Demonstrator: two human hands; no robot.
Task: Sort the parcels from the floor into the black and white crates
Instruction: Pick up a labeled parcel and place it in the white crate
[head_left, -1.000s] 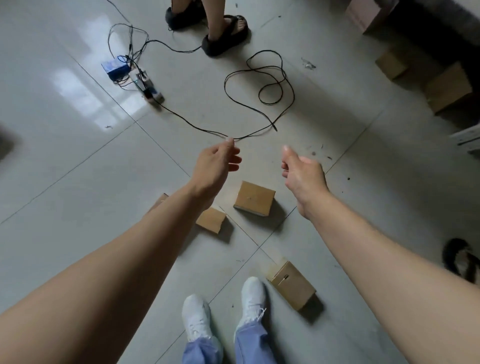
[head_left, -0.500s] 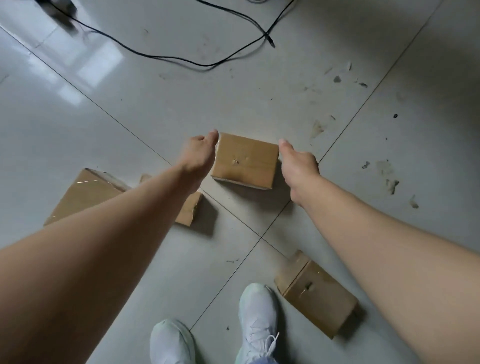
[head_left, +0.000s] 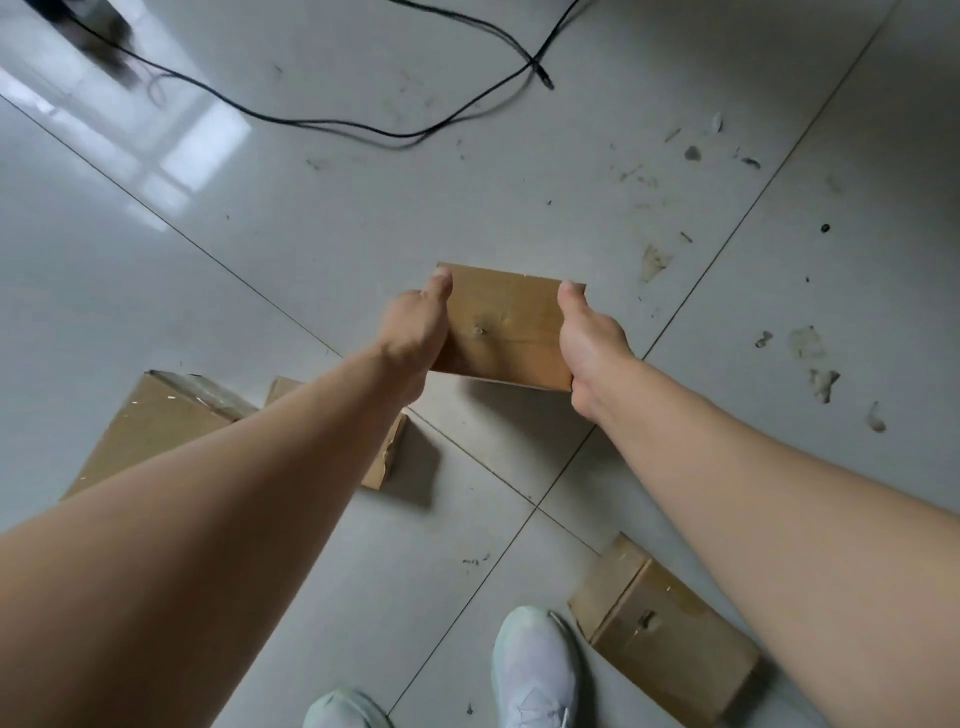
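Parcel (head_left: 506, 325) at 12 o'clock, long axis 9-to-3. Left hand (head_left: 415, 332) and right hand (head_left: 589, 343) clamp its short ends, equally near.

brown parcel (head_left: 506, 325), grey floor (head_left: 311, 234)

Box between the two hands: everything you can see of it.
The cardboard parcel is a plain brown rectangular box, closed, with a small dent or puncture mid-top and a faint crease. Its top face is toward the camera, and it is near a tile joint in the floor. The left hand grips its left end, the right hand its right end, thumbs on top, other fingers hidden. There is shadow under its near edge; whether it is lifted is unclear.
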